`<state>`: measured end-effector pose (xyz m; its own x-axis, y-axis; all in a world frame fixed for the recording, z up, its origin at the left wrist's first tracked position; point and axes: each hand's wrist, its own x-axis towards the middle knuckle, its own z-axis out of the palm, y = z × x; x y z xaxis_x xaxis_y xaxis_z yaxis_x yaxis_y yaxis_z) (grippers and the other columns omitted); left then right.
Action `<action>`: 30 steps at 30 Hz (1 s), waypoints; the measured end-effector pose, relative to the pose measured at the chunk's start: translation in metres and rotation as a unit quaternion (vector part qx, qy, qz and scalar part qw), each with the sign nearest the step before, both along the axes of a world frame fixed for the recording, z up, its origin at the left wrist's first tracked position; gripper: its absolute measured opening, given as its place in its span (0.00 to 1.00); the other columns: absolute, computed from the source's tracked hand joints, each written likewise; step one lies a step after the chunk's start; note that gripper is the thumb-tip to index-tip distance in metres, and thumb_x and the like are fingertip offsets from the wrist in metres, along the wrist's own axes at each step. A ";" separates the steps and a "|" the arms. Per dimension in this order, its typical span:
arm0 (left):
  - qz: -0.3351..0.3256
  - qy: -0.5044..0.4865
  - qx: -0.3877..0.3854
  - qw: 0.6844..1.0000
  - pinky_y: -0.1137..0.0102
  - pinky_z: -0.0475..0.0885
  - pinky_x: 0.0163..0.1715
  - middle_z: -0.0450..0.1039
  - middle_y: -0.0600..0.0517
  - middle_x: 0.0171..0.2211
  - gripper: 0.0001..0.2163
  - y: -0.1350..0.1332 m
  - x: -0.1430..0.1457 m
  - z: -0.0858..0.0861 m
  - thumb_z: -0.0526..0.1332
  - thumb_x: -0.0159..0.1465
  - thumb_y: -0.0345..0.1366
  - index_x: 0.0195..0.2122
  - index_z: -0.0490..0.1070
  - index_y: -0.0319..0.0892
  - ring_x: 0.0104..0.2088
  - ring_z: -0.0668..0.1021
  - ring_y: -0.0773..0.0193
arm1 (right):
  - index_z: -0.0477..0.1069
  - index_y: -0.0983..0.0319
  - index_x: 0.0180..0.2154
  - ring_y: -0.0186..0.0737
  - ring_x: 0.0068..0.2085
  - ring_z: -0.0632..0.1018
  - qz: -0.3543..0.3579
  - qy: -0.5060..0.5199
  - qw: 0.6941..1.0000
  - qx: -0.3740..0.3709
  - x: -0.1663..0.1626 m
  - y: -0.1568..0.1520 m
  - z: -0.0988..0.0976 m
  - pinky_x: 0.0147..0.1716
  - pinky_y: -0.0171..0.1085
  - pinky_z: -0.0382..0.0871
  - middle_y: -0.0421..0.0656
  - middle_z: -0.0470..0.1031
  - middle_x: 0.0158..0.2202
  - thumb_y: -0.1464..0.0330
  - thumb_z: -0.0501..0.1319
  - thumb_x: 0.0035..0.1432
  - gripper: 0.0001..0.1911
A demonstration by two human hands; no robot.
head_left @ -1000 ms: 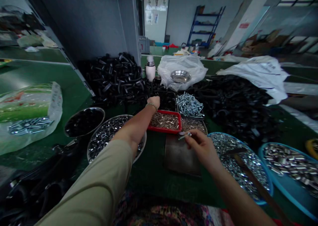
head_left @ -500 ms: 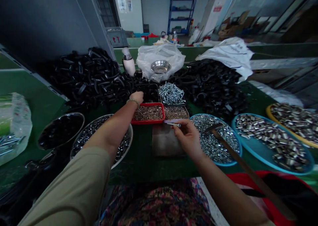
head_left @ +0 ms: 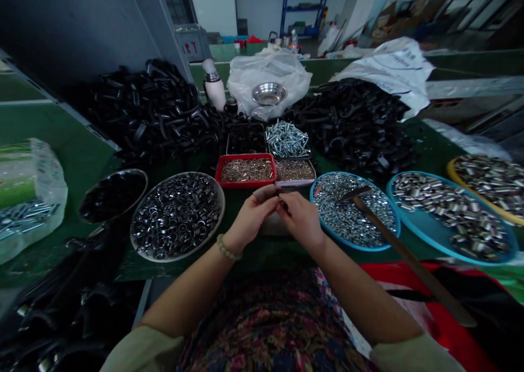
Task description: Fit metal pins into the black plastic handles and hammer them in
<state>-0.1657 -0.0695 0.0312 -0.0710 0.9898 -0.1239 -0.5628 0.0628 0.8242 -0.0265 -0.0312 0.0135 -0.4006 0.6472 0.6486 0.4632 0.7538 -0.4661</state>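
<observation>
My left hand (head_left: 258, 207) and my right hand (head_left: 301, 216) meet over the dark metal block (head_left: 275, 227) at the front middle of the bench. Both are closed, fingertips together. Between them shows a small dark part (head_left: 282, 202), mostly covered by the fingers. The silver bolt that my right hand held is hidden in the grip now. Just beyond the fingers stand a red tray (head_left: 245, 185) of small copper-coloured pins and a pale tray (head_left: 301, 182) of tiny pieces. Behind these are a black tray (head_left: 246, 153) of black parts and a heap of silver bolts (head_left: 287, 139).
A bowl (head_left: 174, 258) of black rings lies left. At right, a hammer (head_left: 393, 241) rests across a blue tray (head_left: 355, 246) of small metal parts, beside another blue tray (head_left: 426, 216) of metal sleeves. Black part heaps (head_left: 159, 110) and a thermos (head_left: 214, 91) stand behind.
My left hand has come back from the black parts tray to meet my right hand over the block. The bolt in my right fingers is now covered. The view has tilted down slightly.
</observation>
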 end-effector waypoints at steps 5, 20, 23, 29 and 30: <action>-0.017 0.066 0.041 0.997 0.68 0.71 0.49 0.77 0.51 0.42 0.15 -0.022 -0.010 0.001 0.70 0.52 0.30 0.42 0.74 0.41 0.42 0.78 0.66 | 0.67 0.56 0.50 0.38 0.36 0.76 0.091 0.141 0.968 -0.186 0.005 -0.015 -0.004 0.36 0.39 0.73 0.44 0.73 0.39 0.65 0.62 0.57 0.18; -0.033 0.423 0.039 0.905 0.65 0.71 0.50 0.75 0.49 0.45 0.17 -0.058 -0.037 -0.025 0.60 0.61 0.33 0.52 0.67 0.43 0.45 0.77 0.62 | 0.69 0.58 0.44 0.41 0.36 0.78 0.052 0.145 0.905 -0.396 -0.006 -0.060 -0.024 0.38 0.39 0.73 0.43 0.76 0.38 0.61 0.63 0.56 0.15; -0.004 0.621 0.051 0.782 0.62 0.69 0.52 0.75 0.47 0.44 0.12 -0.041 -0.088 -0.016 0.55 0.65 0.35 0.47 0.71 0.41 0.46 0.76 0.58 | 0.68 0.58 0.42 0.39 0.33 0.80 0.079 0.197 0.857 -0.470 -0.004 -0.059 -0.029 0.36 0.40 0.74 0.41 0.75 0.35 0.59 0.58 0.59 0.12; -0.069 0.870 -0.017 0.489 0.58 0.66 0.50 0.73 0.39 0.42 0.10 0.005 -0.166 -0.011 0.54 0.62 0.31 0.37 0.75 0.37 0.45 0.74 0.50 | 0.68 0.59 0.41 0.36 0.32 0.80 0.092 0.239 0.834 -0.488 0.001 -0.054 -0.039 0.35 0.37 0.74 0.39 0.74 0.33 0.61 0.61 0.57 0.12; -0.080 0.871 -0.020 0.484 0.58 0.67 0.49 0.74 0.39 0.42 0.10 0.008 -0.170 -0.011 0.54 0.61 0.31 0.36 0.75 0.37 0.44 0.74 0.50 | 0.68 0.59 0.41 0.36 0.32 0.80 0.092 0.233 0.839 -0.482 0.002 -0.055 -0.039 0.35 0.37 0.74 0.39 0.75 0.33 0.62 0.60 0.57 0.10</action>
<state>-0.3355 -0.0615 0.0199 -0.0260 0.9991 -0.0333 0.9990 0.0272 0.0361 -0.0240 -0.0858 -0.0257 -0.3993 0.9164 -0.0277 -0.0219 -0.0397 -0.9990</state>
